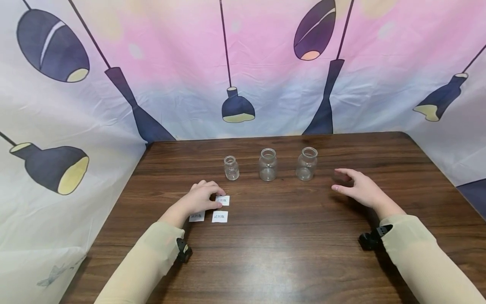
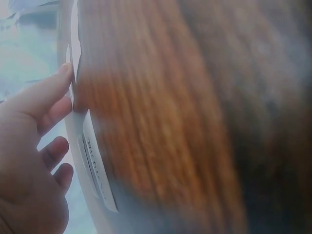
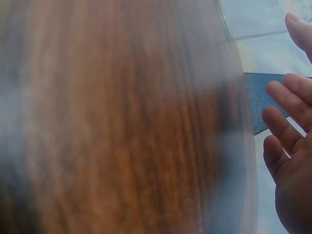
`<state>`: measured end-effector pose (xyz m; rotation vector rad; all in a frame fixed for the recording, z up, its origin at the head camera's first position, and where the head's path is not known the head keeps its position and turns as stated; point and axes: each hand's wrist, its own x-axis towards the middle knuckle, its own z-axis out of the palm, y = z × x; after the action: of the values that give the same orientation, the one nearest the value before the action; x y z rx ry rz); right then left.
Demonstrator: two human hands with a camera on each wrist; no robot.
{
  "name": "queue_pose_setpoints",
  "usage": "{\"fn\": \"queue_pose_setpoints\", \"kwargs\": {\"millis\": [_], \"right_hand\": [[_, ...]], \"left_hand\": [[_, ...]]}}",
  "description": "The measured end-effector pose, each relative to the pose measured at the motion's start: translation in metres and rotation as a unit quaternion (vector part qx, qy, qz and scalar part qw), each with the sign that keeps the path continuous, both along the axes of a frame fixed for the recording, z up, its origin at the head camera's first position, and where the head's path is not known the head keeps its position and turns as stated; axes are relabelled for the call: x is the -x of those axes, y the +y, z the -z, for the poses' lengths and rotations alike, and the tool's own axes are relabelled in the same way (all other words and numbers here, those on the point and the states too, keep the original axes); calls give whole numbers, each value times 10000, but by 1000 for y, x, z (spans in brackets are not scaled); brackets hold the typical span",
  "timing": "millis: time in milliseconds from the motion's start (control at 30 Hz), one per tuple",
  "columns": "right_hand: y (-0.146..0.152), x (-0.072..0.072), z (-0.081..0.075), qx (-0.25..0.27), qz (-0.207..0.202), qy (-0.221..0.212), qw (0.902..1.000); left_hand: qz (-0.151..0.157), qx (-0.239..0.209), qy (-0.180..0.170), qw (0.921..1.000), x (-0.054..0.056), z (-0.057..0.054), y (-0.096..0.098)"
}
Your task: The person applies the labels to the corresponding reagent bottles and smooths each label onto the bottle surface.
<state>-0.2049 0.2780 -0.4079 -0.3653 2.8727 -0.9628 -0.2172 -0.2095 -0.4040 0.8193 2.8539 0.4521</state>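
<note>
My left hand (image 1: 203,197) pinches a small white paper card (image 1: 225,200) by its edges, thumb at the near edge and index finger at the far one. The card bears handwritten characters and lies close on the table. Two more such cards sit nearer to me: one (image 1: 220,217) in full sight, the other (image 1: 196,217) partly under the hand. In the left wrist view, the thumb and fingers are right at a card's edge (image 2: 75,44). My right hand (image 1: 358,188) hovers over the table at the right, fingers loosely bent and holding nothing.
Three clear glass jars stand upright in a row behind the cards: a small one (image 1: 231,169) at the left, a larger one (image 1: 268,165) in the middle, another large one (image 1: 306,164) at the right. The brown wooden table (image 1: 258,261) meets a printed cloth backdrop (image 1: 190,93).
</note>
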Motion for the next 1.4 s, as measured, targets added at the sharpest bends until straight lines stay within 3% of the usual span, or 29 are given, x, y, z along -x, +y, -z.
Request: {"fn": "queue_pose_setpoints", "kwargs": {"millis": [333, 733, 1200, 1400], "right_hand": [[0, 0, 3, 77, -44, 32, 10000], [-1, 0, 3, 100, -64, 54, 9999], [-6, 1, 4, 131, -45, 62, 9999], [-13, 1, 5, 264, -97, 162, 9995]], "left_hand": [[104, 20, 157, 9998, 0, -1, 1], [-100, -123, 250, 9996, -1, 1, 2], [-230, -490, 501, 9973, -1, -11, 9], [-40, -653, 672, 9956, -4, -20, 20]]}}
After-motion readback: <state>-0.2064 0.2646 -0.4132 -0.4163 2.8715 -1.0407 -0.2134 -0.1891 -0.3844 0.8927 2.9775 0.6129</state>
